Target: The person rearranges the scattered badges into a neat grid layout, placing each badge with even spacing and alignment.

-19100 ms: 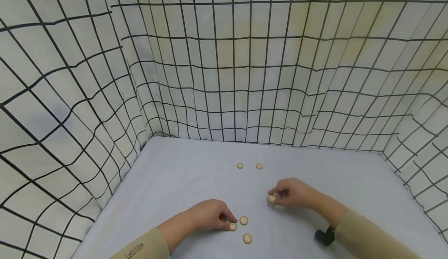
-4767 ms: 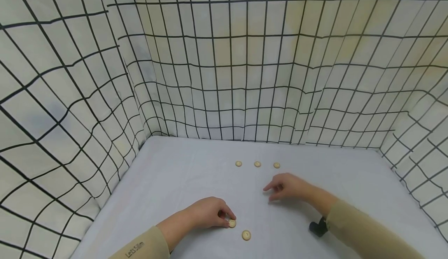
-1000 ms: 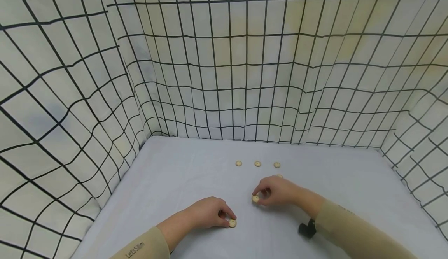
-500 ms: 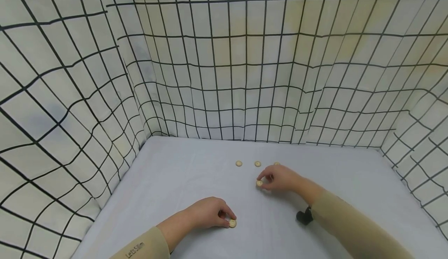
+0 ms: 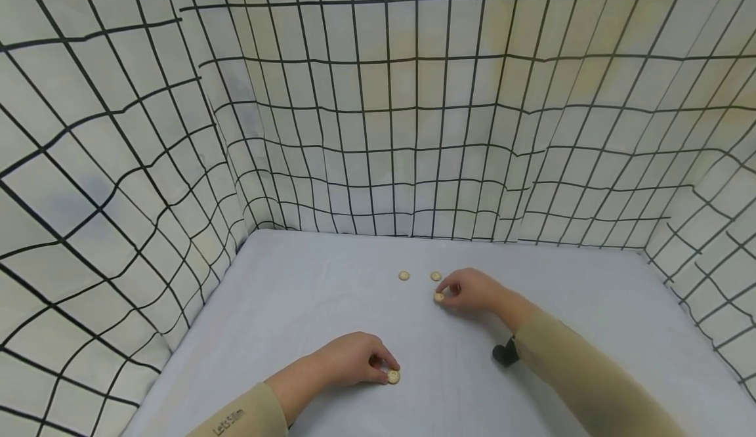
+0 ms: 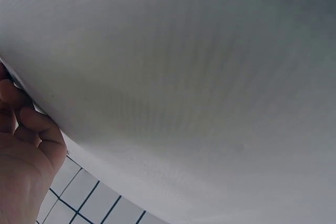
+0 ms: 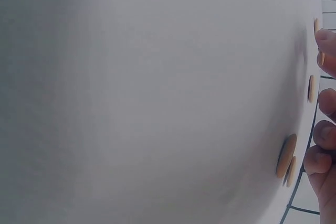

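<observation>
In the head view my left hand [image 5: 357,358] rests low on the cloth and pinches a round, pale wooden button [image 5: 394,376] between thumb and finger. My right hand [image 5: 472,289], farther back, pinches another such button [image 5: 439,298] just in front of the back row. Two buttons of that row show, a left one [image 5: 404,275] and one [image 5: 436,276] by the right fingertips. The right hand hides others, but the right wrist view shows a tilted button [image 7: 286,156] beside a smaller-looking one [image 7: 292,171]. In the left wrist view, curled fingers [image 6: 39,124] show without the button.
A white cloth [image 5: 331,279] covers the table. White sheet walls with a black grid [image 5: 378,128] rise behind and at both sides. A small black device [image 5: 505,353] hangs under the right sleeve.
My right hand, open several seconds ago, took the front button and has carried it back toward the row, now covering the row's right end and another button. The left hand has kept its hold.
</observation>
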`<control>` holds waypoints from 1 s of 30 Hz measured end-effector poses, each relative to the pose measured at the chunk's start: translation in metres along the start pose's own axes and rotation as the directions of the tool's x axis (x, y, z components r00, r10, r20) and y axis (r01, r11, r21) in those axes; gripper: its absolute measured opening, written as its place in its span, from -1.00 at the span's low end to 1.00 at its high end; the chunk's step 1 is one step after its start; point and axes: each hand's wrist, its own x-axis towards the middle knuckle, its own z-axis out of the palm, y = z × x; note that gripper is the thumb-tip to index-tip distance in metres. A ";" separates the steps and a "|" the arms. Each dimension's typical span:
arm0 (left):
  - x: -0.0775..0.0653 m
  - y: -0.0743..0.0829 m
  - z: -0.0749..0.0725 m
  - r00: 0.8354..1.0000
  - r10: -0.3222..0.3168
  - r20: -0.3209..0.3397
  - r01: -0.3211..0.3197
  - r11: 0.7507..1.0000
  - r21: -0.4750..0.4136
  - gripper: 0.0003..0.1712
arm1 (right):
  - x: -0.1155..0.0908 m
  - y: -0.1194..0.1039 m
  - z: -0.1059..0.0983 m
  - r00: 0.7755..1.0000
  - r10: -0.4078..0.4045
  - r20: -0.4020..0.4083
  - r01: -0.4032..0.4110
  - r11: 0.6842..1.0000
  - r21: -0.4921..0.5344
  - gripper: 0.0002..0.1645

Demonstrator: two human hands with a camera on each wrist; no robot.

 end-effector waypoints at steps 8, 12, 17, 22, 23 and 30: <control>-0.001 0.001 -0.001 1.000 -0.008 0.004 0.008 1.000 -0.001 -0.79 | 0.005 -0.002 -0.002 0.999 0.037 -0.005 -0.037 0.999 -0.008 -0.78; -0.001 0.001 0.000 1.000 -0.011 0.002 0.011 1.000 0.004 -0.79 | 0.006 -0.002 -0.001 1.000 0.019 0.002 -0.019 0.999 -0.036 -0.78; -0.001 0.001 -0.001 1.000 -0.015 -0.002 0.015 1.000 0.015 -0.80 | 0.007 -0.002 0.000 1.000 0.002 0.010 -0.002 0.998 -0.068 -0.78; 0.000 0.001 -0.001 1.000 -0.010 0.000 0.010 1.000 0.021 -0.80 | 0.008 -0.001 0.000 1.000 -0.001 0.013 0.002 0.997 -0.079 -0.77; 0.000 0.001 -0.001 1.000 -0.008 0.001 0.008 1.000 0.020 -0.80 | 0.008 -0.001 0.000 1.000 0.001 0.015 0.000 0.997 -0.080 -0.76; 0.000 0.002 -0.001 1.000 -0.007 0.003 0.007 1.000 0.012 -0.80 | 0.008 -0.003 -0.001 0.999 0.039 0.026 -0.037 0.997 -0.064 -0.75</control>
